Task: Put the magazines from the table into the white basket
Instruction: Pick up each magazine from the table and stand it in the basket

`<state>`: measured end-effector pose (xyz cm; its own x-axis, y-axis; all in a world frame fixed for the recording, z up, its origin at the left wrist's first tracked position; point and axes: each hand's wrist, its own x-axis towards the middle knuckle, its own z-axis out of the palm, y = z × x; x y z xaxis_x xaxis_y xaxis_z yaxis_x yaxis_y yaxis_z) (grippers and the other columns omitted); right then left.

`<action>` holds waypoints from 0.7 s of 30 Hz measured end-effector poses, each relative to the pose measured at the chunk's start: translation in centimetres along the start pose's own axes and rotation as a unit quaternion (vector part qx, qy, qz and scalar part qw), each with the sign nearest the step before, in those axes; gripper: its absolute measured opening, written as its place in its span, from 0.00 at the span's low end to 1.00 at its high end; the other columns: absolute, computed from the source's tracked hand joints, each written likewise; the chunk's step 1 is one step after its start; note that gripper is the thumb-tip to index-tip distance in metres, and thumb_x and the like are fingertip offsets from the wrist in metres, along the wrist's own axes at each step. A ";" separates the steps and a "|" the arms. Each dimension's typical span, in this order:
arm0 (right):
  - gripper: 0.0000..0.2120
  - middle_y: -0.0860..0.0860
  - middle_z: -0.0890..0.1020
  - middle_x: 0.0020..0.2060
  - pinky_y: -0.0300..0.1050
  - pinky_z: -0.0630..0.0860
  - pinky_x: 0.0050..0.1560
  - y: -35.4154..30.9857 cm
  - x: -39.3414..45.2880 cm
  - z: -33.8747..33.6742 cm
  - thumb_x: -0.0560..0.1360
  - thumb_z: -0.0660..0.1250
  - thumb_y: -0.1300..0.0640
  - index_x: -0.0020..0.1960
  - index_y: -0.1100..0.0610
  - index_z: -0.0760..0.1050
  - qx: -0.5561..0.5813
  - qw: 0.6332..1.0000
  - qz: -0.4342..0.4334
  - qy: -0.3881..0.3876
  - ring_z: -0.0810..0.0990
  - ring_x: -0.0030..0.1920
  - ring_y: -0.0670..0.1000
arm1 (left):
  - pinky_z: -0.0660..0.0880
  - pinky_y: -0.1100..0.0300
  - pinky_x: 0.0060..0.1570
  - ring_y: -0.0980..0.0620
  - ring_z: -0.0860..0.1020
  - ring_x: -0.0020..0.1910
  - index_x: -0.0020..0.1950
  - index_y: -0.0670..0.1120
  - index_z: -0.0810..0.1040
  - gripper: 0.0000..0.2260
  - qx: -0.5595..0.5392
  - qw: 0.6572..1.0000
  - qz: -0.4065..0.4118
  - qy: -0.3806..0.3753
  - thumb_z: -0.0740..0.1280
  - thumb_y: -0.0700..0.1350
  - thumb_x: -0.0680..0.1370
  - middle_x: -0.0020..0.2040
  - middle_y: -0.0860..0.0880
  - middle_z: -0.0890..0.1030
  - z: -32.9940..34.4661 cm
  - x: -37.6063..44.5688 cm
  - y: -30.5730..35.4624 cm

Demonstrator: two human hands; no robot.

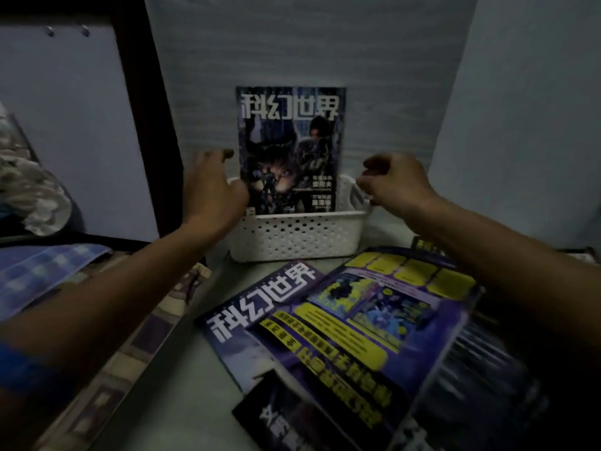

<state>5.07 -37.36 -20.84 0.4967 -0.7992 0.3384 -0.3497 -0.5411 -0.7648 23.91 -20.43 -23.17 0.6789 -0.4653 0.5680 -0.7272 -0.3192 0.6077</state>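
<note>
**One magazine upright in the basket, the rest flat on the table in front of it**

The basket (294, 236) sits against the back wall. One magazine (290, 148) stands in it, long axis vertical, cover toward the camera, leaning on the wall. The left hand (213, 190) is at the basket's left end, just beside that magazine's left edge; whether it touches the cover or the rim I cannot tell. Its fingers are loosely curled around nothing visible. The right hand (395, 183) hovers at the basket's right end, fingers bent and drawn together, apparently holding nothing, though the dim light leaves that uncertain.

In front of the basket, nearer the person, lies the pile (341, 327) of remaining magazines, overlapping flat on the table (182, 385). The top one's long axis runs diagonally, from near the basket's right corner down to the lower right. The pile lies below the right forearm, so the right hand looks the nearer one for the next pick.

The pile's right side is motion-blurred and cut off, so its count is unclear.
</note>
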 end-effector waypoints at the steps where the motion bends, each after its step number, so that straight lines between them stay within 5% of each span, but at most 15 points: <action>1: 0.15 0.55 0.84 0.50 0.54 0.80 0.56 0.2 -2.0 -1.4 0.74 0.70 0.61 0.61 0.60 0.79 -0.031 0.998 -0.052 -0.022 0.83 0.48 0.53 | 0.75 0.52 0.51 0.45 0.77 0.55 0.61 0.46 0.77 0.13 0.000 0.999 0.040 0.006 0.68 0.43 0.76 0.59 0.43 0.78 -0.7 -1.6 0.0; 4: 0.13 0.48 0.84 0.51 0.39 0.77 0.57 0.6 -8.2 -6.0 0.76 0.71 0.55 0.60 0.53 0.80 -0.126 0.964 -0.159 -0.174 0.83 0.51 0.48 | 0.73 0.61 0.42 0.48 0.81 0.46 0.49 0.49 0.82 0.05 0.034 0.986 0.107 -0.122 0.68 0.43 0.75 0.47 0.46 0.84 -2.3 -7.1 0.7; 6: 0.26 0.43 0.78 0.63 0.25 0.67 0.59 0.9 -11.6 -7.7 0.73 0.67 0.38 0.69 0.46 0.73 -0.163 0.918 -0.125 -0.339 0.76 0.62 0.38 | 0.75 0.58 0.47 0.45 0.80 0.53 0.52 0.49 0.81 0.08 0.152 0.949 0.088 -0.260 0.67 0.50 0.76 0.53 0.45 0.84 -2.4 -10.1 1.5; 8: 0.42 0.43 0.61 0.77 0.32 0.54 0.71 2.0 -14.2 -8.3 0.67 0.60 0.28 0.77 0.41 0.57 -0.236 0.866 -0.091 -0.431 0.58 0.74 0.37 | 0.74 0.56 0.53 0.44 0.78 0.56 0.58 0.49 0.79 0.15 0.176 0.913 0.032 -0.366 0.63 0.56 0.79 0.59 0.44 0.81 -2.5 -12.2 2.5; 10: 0.47 0.42 0.47 0.80 0.45 0.42 0.77 3.0 -15.8 -8.5 0.65 0.61 0.26 0.78 0.38 0.45 -0.335 0.831 -0.120 -0.428 0.44 0.78 0.44 | 0.75 0.56 0.54 0.46 0.79 0.54 0.57 0.49 0.78 0.13 0.086 0.920 -0.024 -0.382 0.65 0.55 0.79 0.58 0.45 0.82 -2.8 -13.2 3.6; 14: 0.51 0.39 0.43 0.79 0.54 0.40 0.78 2.3 -17.9 -9.9 0.63 0.66 0.25 0.76 0.34 0.40 -0.352 0.813 -0.155 -0.437 0.41 0.78 0.45 | 0.76 0.68 0.36 0.55 0.79 0.39 0.52 0.49 0.79 0.10 -0.017 0.916 -0.118 -0.384 0.73 0.50 0.74 0.43 0.51 0.81 -4.8 -14.0 4.5; 16: 0.50 0.37 0.45 0.78 0.52 0.42 0.77 2.4 -19.3 -10.7 0.63 0.63 0.23 0.76 0.33 0.40 -0.363 0.812 -0.201 -0.410 0.45 0.78 0.44 | 0.75 0.72 0.32 0.56 0.79 0.36 0.54 0.48 0.80 0.11 -0.090 0.899 -0.162 -0.398 0.74 0.47 0.74 0.44 0.51 0.82 -6.3 -14.5 4.9; 18: 0.45 0.38 0.52 0.78 0.49 0.50 0.76 2.5 -21.2 -11.2 0.67 0.58 0.22 0.77 0.34 0.42 -0.371 0.818 -0.272 -0.346 0.53 0.77 0.44 | 0.79 0.66 0.40 0.52 0.82 0.39 0.56 0.47 0.80 0.10 -0.190 0.878 -0.194 -0.395 0.72 0.42 0.75 0.48 0.45 0.85 -7.7 -14.9 5.3; 21: 0.36 0.48 0.71 0.73 0.49 0.72 0.64 2.8 -23.4 -12.0 0.74 0.63 0.35 0.77 0.47 0.59 -0.393 0.796 -0.404 -0.220 0.75 0.66 0.51 | 0.81 0.56 0.45 0.45 0.82 0.43 0.56 0.45 0.83 0.11 -0.285 0.818 -0.225 -0.446 0.66 0.35 0.78 0.51 0.38 0.84 -9.5 -14.8 6.4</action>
<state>-17.10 -23.35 -24.30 0.9815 -0.0312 0.1889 -0.0774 -0.9670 0.2426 10.22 -7.79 -22.42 0.3358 -0.9048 -0.2618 -0.0852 -0.3059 0.9482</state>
